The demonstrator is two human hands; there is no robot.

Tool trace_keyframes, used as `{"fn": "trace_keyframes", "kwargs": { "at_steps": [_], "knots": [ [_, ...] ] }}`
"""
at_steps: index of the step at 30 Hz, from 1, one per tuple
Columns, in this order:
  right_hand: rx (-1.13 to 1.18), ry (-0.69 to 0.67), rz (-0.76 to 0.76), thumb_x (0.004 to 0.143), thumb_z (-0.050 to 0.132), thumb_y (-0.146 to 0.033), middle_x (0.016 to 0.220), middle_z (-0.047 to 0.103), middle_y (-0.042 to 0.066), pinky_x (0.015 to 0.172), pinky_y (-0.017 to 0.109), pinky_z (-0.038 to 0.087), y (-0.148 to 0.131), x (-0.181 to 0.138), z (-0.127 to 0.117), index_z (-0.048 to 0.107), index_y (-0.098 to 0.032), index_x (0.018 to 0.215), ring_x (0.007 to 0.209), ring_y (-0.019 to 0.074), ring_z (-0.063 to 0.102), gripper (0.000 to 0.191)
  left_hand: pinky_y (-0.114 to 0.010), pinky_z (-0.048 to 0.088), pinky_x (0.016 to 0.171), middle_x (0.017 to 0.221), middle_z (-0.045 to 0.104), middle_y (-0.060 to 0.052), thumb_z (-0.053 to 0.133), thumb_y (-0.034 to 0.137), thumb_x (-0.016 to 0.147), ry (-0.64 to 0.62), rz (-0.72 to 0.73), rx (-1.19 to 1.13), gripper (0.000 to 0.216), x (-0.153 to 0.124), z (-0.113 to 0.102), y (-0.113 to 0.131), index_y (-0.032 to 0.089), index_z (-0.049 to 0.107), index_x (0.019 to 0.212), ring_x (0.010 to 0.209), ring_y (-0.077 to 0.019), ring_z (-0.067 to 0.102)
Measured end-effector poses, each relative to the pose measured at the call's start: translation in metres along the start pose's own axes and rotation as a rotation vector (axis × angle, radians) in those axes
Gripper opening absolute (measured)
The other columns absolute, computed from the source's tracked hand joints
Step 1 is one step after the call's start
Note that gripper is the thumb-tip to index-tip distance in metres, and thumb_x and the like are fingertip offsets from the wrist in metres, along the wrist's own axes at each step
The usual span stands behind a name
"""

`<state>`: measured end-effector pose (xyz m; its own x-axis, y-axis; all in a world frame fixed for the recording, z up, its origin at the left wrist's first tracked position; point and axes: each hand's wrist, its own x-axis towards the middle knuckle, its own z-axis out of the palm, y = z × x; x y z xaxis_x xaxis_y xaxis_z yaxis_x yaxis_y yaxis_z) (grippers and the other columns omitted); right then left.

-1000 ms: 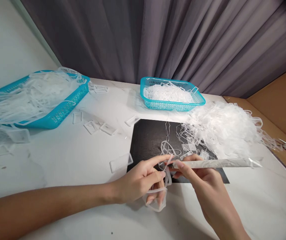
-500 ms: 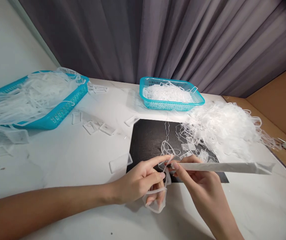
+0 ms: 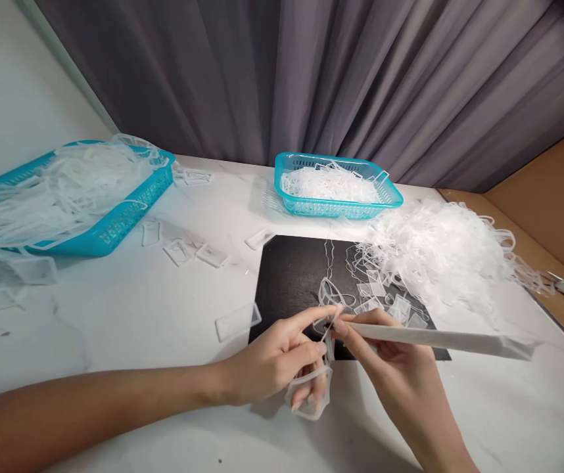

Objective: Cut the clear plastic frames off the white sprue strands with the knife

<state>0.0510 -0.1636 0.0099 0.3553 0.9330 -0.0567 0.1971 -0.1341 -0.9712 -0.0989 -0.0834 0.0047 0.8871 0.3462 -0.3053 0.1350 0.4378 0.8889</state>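
Note:
My left hand [image 3: 282,358] pinches a strip of clear plastic frames [image 3: 314,394] that loops down round its fingers, just in front of a black mat [image 3: 292,276]. My right hand [image 3: 395,368] grips a long white stick-like tool [image 3: 440,339] that points right, its near tip at the pinched strip. Both hands meet at the mat's front edge. Small clear plastic squares [image 3: 385,305] lie on the mat beside a big heap of white plastic scrap [image 3: 440,253].
A turquoise basket [image 3: 336,184] with white scrap stands behind the mat. A larger turquoise basket [image 3: 114,217] overflowing with scrap is at the left. Loose clear plastic pieces [image 3: 188,249] dot the white tabletop [image 3: 139,309]. A grey curtain hangs behind; a brown board is at the right.
The tool's far end has dropped and swung slightly towards me. The hands have stayed together at the mat's front edge with the strip still pinched.

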Motion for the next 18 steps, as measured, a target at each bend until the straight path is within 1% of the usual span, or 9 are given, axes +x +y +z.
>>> {"fn": "trace_keyframes", "kwargs": {
  "at_steps": [2,5,10,14,18],
  "knots": [
    [0.020,0.004,0.046,0.079,0.060,-0.041,0.076,0.065,0.004,0.063,0.030,0.045,-0.002,0.000,-0.001,0.068,-0.021,0.081,0.075,0.0202,0.059,0.021,-0.018,0.035,0.042,0.053,0.060,0.002,0.039,0.025,0.093,0.056,-0.010,0.015,0.058,0.000,0.000,-0.001,0.017,0.014,0.145,0.038,-0.0071,0.041],
    [0.030,-0.022,0.092,0.079,0.061,-0.042,0.078,0.065,0.003,0.066,0.029,0.045,-0.005,0.000,-0.002,0.068,-0.022,0.079,0.078,0.0205,0.059,0.021,-0.017,0.030,0.039,0.050,0.057,0.004,0.043,0.031,0.092,0.119,-0.014,0.060,0.057,0.001,0.000,-0.002,0.016,0.021,0.143,0.036,-0.0058,0.036],
    [0.072,-0.069,0.134,0.077,0.063,-0.042,0.075,0.060,0.002,0.067,0.027,0.044,-0.003,0.004,-0.010,0.064,-0.020,0.068,0.076,0.0178,0.056,0.024,-0.015,0.026,0.035,0.045,0.054,0.005,0.040,0.029,0.093,0.172,-0.021,0.101,0.050,0.001,0.000,-0.002,0.015,0.029,0.140,0.032,-0.0051,0.032],
    [0.218,-0.103,0.261,0.073,0.069,-0.039,0.075,0.058,0.001,0.071,0.027,0.044,0.001,0.009,-0.025,0.063,-0.019,0.063,0.077,0.0162,0.056,0.023,-0.015,0.027,0.033,0.044,0.055,0.005,0.039,0.024,0.092,0.200,0.018,0.111,0.042,0.000,-0.001,-0.001,0.015,0.041,0.133,0.030,-0.0048,0.031],
    [0.450,-0.135,0.362,0.072,0.071,-0.031,0.073,0.060,0.002,0.073,0.028,0.046,-0.001,0.015,-0.042,0.064,-0.018,0.064,0.079,0.0169,0.058,0.017,-0.015,0.032,0.035,0.047,0.058,0.002,0.038,0.021,0.091,0.208,0.038,0.119,0.033,0.001,-0.003,-0.004,0.015,0.053,0.119,0.032,-0.0055,0.038]
  ]
}}
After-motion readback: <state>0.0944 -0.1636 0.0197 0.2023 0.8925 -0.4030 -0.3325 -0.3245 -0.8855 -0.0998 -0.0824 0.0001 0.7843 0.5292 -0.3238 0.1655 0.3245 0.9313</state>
